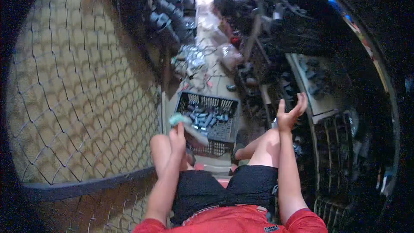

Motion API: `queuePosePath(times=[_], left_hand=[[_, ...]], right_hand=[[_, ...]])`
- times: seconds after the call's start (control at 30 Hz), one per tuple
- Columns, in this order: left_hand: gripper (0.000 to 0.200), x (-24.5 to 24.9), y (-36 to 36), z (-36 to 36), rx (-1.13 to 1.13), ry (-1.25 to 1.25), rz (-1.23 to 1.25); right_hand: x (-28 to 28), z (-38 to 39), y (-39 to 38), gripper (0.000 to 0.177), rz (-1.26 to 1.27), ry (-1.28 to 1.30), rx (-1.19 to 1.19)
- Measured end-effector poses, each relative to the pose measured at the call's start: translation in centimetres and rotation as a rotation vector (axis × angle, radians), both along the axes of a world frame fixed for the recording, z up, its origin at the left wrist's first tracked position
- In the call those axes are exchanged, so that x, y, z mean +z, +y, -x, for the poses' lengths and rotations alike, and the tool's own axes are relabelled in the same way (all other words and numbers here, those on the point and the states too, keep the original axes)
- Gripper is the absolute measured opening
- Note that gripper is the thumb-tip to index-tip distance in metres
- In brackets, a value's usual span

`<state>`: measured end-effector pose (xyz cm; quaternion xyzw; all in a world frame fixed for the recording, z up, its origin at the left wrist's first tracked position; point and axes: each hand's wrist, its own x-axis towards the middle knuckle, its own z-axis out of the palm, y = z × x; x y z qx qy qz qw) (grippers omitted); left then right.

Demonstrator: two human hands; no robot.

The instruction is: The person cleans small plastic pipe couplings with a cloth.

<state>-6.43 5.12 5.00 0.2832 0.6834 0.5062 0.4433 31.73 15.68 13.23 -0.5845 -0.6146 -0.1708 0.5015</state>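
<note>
Two hands in view. Left hand (177, 136): fingers pinching a teal-and-pale item (192, 132), blurred, identity unclear. Item's long axis slants from the teal end at upper left, by the fingers, to the pale end at lower right, across the near-left part of the crate (236, 123). Crate stands on the floor (218, 86), grey fittings (208, 118) inside at mixed angles. Right hand (290, 118) raised, fingers spread.

Teal-and-pale item (183, 121) — blurred, slanting down rightward; in the left hand (177, 137).
</note>
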Motion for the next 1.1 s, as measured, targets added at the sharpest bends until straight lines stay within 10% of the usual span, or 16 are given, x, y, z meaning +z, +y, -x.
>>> queuePosePath(times=[0.17,0.47,0.6,0.73,1.1], left_hand=[[0.026,-3.3,9.1,5.3,0.155,-0.587,-0.313],[0.039,-8.0,15.1,6.2,0.135,0.017,-0.106],[0.047,-8.8,16.8,7.2,0.314,-0.398,-0.169],[0.046,-7.7,17.5,6.1,0.329,-0.375,-0.126],[0.034,-9.5,15.2,5.8,0.214,-0.587,0.121]], right_hand=[[-10.2,6.1,0.8,0.045,0.443,-0.067,0.313],[-33.9,11.5,3.4,0.030,1.370,-0.097,0.652],[-43.0,16.1,3.4,0.033,1.773,-0.175,0.629],[-51.0,21.8,2.5,0.039,1.672,0.201,0.644],[-51.8,26.4,3.1,0.055,1.917,-0.235,0.351]])
